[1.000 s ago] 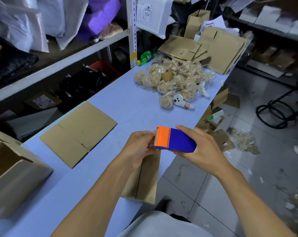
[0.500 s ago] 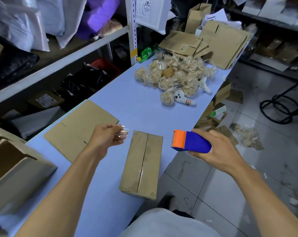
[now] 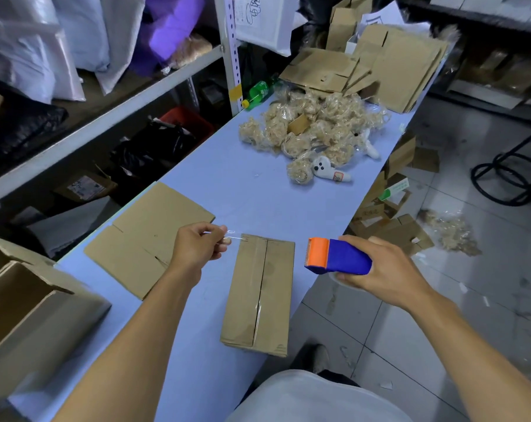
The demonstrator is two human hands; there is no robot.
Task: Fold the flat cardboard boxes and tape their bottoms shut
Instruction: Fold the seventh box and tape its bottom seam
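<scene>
Pinching the free end of clear tape [image 3: 232, 237], the left hand [image 3: 197, 248] hovers at the far left corner of the folded cardboard box [image 3: 259, 293], which lies near the bench's [image 3: 243, 190] right edge with its bottom flaps meeting along a centre seam. Right hand [image 3: 380, 269] grips the blue-and-orange tape dispenser [image 3: 335, 256] just beyond that edge. Flat cardboard [image 3: 148, 236] lies by the left edge.

Tape dispenser [image 3: 339, 255] in my right hand [image 3: 377, 271]: blue body, orange head. Folded box [image 3: 259, 292] and flat cardboard [image 3: 148, 237]: plain brown. Table [image 3: 243, 190]: pale blue; bottle [image 3: 258, 92]: green, yellow cap.
</scene>
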